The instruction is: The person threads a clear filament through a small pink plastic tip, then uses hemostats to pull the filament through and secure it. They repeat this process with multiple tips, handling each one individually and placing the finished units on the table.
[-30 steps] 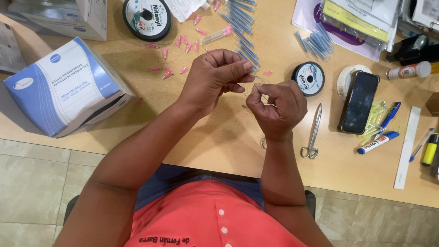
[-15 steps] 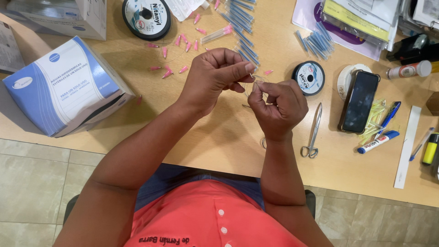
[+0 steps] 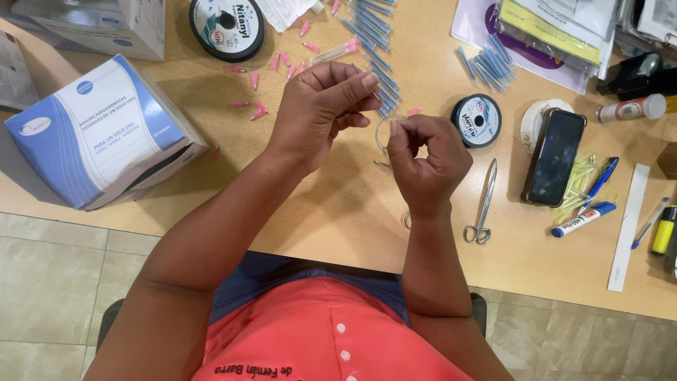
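- Nearest to us, our forearms come up from the lap over the wooden table [image 3: 338,212] edge, and both hands meet above its middle.
- Our left hand [image 3: 321,113] is closed, thumb and fingers pinched together on something very small; we cannot tell whether it is a needle or only the line.
- Our right hand [image 3: 427,159] is curled shut too, forefinger and thumb nipping the end of a thin clear line [image 3: 381,134] that loops between the two hands, just above the tabletop.
- Just right of that hand lie the small scissors [image 3: 483,204], untouched, and beyond them a dark phone [image 3: 556,156] with markers beside it.
- A small black spool of line [image 3: 476,120] sits close behind the right hand; a larger spool [image 3: 227,25] lies at the far edge.
- To the left stands a blue and white box [image 3: 92,130], on its side and open.
- Farther back, pink caps [image 3: 257,109] lie scattered, and a long row of blue-sheathed needles [image 3: 374,42] runs to the far edge, with a smaller bundle to the right.
- We judge the work to be in mid-course: many pieces are laid out, yet we cannot tell which are finished.
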